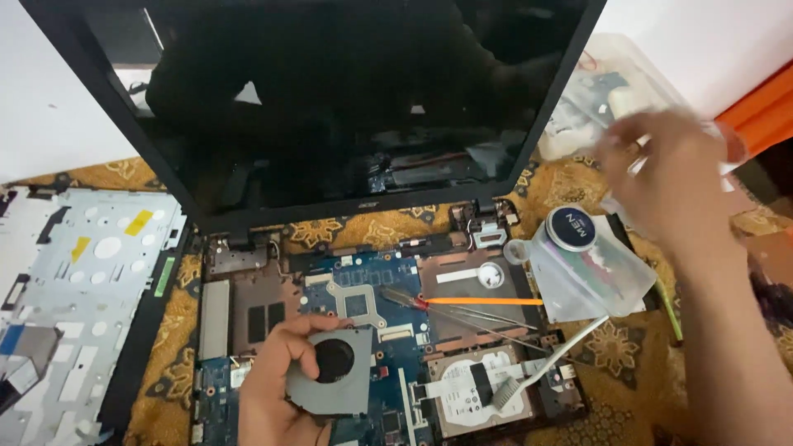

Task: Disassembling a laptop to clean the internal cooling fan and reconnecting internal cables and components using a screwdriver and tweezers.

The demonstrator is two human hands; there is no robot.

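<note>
A: Fan (332,372), grey and flat, sits in the left hand (277,388) over the lower part of the opened laptop base (380,330); the thumb curls over its top edge beside the round black hub and the fingers (291,340) pinch the casing from the side and below.

B: How would it handle, by your reckoning?

A: Light, I judge; a thin metal shell, stiff enough at the rim but easily bent at the thin plate; the blades inside the round opening look fragile, so the hold belongs on the outer frame, never on the hub; the smooth metal may slip in a loose grip.

B: And the right hand (669,177)?

A: Raised to the right of the dark screen (347,99), blurred; it seems to hold something clear, perhaps a plastic bag, but I cannot tell how its fingers stand; it is well apart from the fan.

B: What lies about?

A: A screwdriver (462,302) with an orange shaft lies across the circuit board; a white brush (537,372) rests on the silver hard drive (475,388); a clear bag (591,268) with a round dark-lidded tin sits on the patterned cloth (615,347); the removed keyboard panel (78,297) lies at the left.
</note>
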